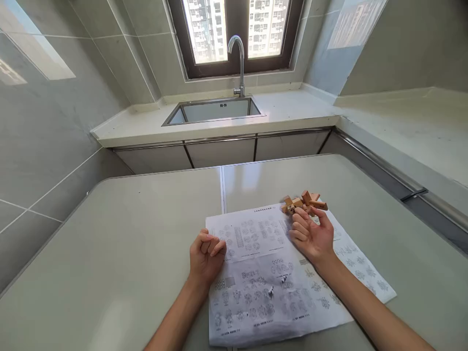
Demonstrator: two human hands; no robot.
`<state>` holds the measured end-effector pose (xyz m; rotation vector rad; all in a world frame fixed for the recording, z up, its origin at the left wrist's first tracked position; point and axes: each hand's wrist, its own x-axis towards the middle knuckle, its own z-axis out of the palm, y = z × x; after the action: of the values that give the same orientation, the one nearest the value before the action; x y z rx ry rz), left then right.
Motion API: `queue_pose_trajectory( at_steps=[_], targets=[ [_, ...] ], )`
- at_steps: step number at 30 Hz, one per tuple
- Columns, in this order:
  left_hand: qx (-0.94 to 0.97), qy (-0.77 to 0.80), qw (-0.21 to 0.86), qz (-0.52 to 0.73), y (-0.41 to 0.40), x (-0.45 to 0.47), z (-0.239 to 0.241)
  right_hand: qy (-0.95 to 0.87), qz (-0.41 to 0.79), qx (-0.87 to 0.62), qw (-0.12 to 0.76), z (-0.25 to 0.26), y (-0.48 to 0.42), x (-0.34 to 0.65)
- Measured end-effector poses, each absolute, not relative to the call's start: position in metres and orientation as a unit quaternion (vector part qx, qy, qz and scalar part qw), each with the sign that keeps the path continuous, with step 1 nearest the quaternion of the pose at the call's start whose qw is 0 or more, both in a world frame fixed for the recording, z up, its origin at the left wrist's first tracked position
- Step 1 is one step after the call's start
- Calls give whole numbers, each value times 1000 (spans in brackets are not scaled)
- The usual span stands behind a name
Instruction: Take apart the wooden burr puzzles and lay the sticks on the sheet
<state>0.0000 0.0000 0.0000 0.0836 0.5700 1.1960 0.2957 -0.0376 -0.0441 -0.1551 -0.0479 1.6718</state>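
Observation:
Printed sheets of paper [256,273] with puzzle diagrams lie on the table. My left hand [207,253] rests at their left edge, fingers curled in, with nothing visible in it. Near the top right of the sheets my right hand [312,234] is closed, its thumb and forefinger against a cluster of small wooden puzzle pieces [306,197]. The pieces stick out at several angles and look slightly blurred at the left. My fingers hide part of the cluster, so how many pieces the hand grips does not show.
The pale table [146,234] has a seam [223,190] running down its middle. Beyond it a counter [292,105] holds a sink [215,111] with a tall faucet [240,63] under a window. Tiled walls stand at both sides.

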Motion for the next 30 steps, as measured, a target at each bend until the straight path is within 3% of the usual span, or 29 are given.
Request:
queue_pose_trajectory(
  at_steps=[21,30],
  targets=[
    [90,271,788,546,1,0,0,-73,730,-66,677,-47,-35,305],
    [71,278,787,546,2,1,-1,-13,729,-69,681,-52,-31,304]
  ],
)
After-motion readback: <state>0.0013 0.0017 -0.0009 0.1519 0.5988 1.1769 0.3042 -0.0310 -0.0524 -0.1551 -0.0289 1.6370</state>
